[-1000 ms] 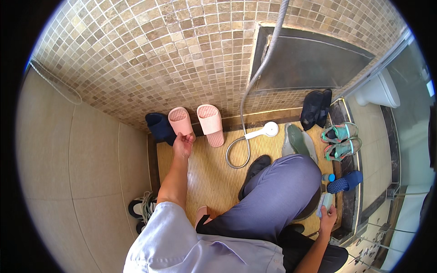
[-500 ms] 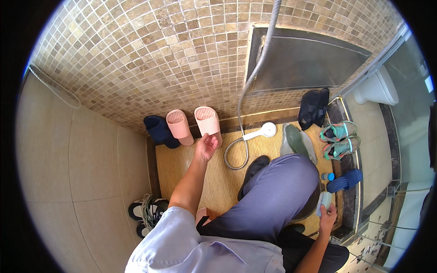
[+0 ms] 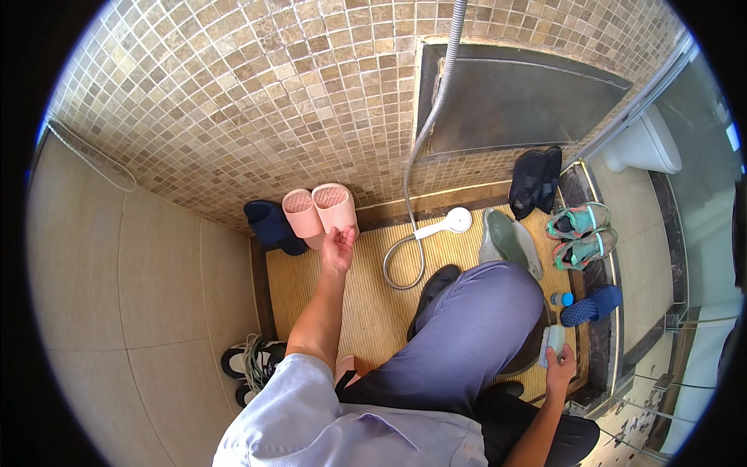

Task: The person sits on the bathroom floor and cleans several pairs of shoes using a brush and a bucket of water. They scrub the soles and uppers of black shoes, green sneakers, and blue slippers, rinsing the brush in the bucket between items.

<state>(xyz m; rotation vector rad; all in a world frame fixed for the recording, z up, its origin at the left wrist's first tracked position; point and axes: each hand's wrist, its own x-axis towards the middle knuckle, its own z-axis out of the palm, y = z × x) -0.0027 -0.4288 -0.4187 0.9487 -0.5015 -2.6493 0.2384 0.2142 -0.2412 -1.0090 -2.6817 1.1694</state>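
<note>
My left hand (image 3: 337,249) pinches the near end of a pink slipper (image 3: 334,204), which leans upright against the tiled wall. Close against its left side stands a second pink slipper (image 3: 299,212). A dark blue slipper (image 3: 272,226) leans in the corner beyond that one. Over on the right, beside my knee, my right hand (image 3: 559,367) grips a scrub brush (image 3: 551,346) with pale bristles and a light green back. Near the brush are a small bottle with a blue cap (image 3: 566,299) and another blue slipper (image 3: 591,307).
A white shower head (image 3: 457,220) lies on the yellow ribbed mat (image 3: 373,327) with its hose looped. Black shoes (image 3: 529,183) and green-grey sneakers (image 3: 582,233) line the right edge. Laced shoes (image 3: 253,362) sit at left. A dark panel (image 3: 529,105) is set in the wall.
The right-hand pink slipper has shifted left with my left hand and now stands against the other pink slipper. My right hand stays in place with the brush.
</note>
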